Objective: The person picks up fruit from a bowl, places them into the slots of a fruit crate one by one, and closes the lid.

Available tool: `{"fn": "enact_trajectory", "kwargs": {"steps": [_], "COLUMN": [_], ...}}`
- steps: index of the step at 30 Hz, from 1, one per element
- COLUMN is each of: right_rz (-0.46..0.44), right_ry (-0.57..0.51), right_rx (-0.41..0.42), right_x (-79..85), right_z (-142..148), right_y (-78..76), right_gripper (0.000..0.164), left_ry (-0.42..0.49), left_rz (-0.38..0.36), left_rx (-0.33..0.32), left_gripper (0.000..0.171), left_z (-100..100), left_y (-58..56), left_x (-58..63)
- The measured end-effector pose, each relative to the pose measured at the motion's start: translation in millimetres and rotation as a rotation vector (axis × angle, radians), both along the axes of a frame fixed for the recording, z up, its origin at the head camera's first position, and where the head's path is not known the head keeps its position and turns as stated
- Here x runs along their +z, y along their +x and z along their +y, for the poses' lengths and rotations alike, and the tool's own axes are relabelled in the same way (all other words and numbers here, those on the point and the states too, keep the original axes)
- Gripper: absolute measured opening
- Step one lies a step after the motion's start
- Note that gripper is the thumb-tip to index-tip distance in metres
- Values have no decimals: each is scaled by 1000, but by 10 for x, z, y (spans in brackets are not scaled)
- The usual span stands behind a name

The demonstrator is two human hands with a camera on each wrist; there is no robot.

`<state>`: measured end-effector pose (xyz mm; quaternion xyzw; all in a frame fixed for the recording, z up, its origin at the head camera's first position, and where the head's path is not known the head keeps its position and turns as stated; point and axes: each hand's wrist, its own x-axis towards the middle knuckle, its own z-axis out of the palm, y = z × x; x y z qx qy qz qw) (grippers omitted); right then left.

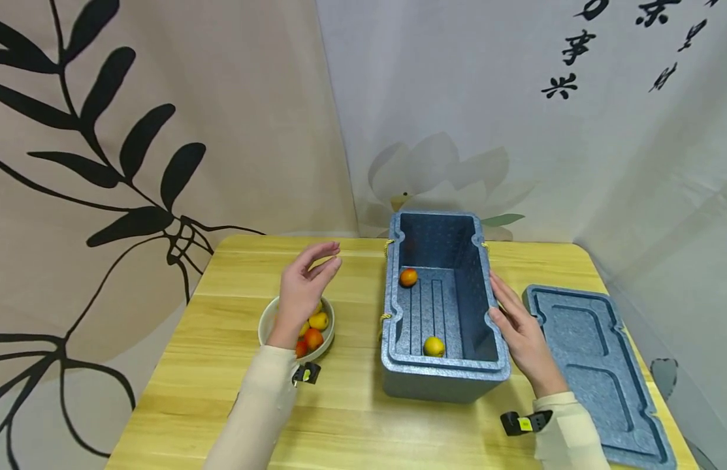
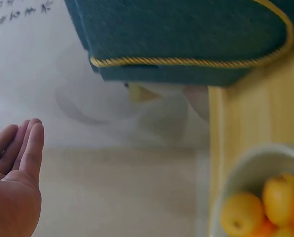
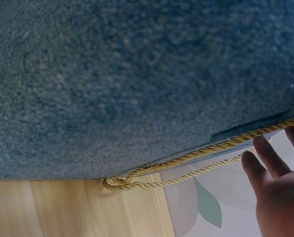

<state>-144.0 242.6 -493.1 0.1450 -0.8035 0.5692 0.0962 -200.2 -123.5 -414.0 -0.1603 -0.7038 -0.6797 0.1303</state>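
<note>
My left hand (image 1: 302,287) hovers over the white bowl (image 1: 265,324), fingers loosely bent and nothing in them. Inside the bowl lie several yellow fruits (image 1: 319,320) and orange-red fruits (image 1: 313,338), partly hidden by the hand and wrist. To its right stands a blue-grey foam box (image 1: 445,375) without its lid. An orange fruit (image 1: 408,277) rests inside near the left wall, and a yellow fruit (image 1: 434,346) lies at the near end. My right hand (image 1: 520,326) rests against the box's right side, fingertips at the rim; the right wrist view shows them beside the yellow rope (image 3: 201,157).
The foam lid (image 1: 598,372) lies on the wooden table (image 1: 339,418) to the right of the box, close to the right forearm. Another rope handle (image 2: 186,62) hangs on the box's left side. A printed curtain (image 1: 269,117) stands behind the table.
</note>
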Motion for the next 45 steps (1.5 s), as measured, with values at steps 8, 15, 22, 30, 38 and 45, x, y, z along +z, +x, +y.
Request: {"fn": "enact_trajectory", "kwargs": {"steps": [8, 15, 22, 30, 38, 45], "right_rz": [18, 18, 35, 50, 49, 48], "right_ry": [-29, -39, -55, -12, -22, -21], "right_rx": [20, 34, 50, 40, 50, 50], "right_x": [-7, 11, -13, -14, -5, -14], "right_z": [22, 1, 14, 24, 27, 22], "right_y": [-2, 11, 8, 1, -5, 1], "right_gripper": [55, 55, 55, 55, 54, 54], "left_ry": [-15, -70, -137, -186, -338, -535], "left_rz": [9, 29, 38, 86, -91, -153], "left_rx": [54, 95, 136, 178, 161, 178], "left_gripper": [31, 27, 28, 28, 37, 43], "left_z": [-291, -470, -576, -719, -752, -731], "left_y": [76, 142, 163, 93, 58, 32], "left_x": [-200, -370, -607, -1103, -1345, -1429]}}
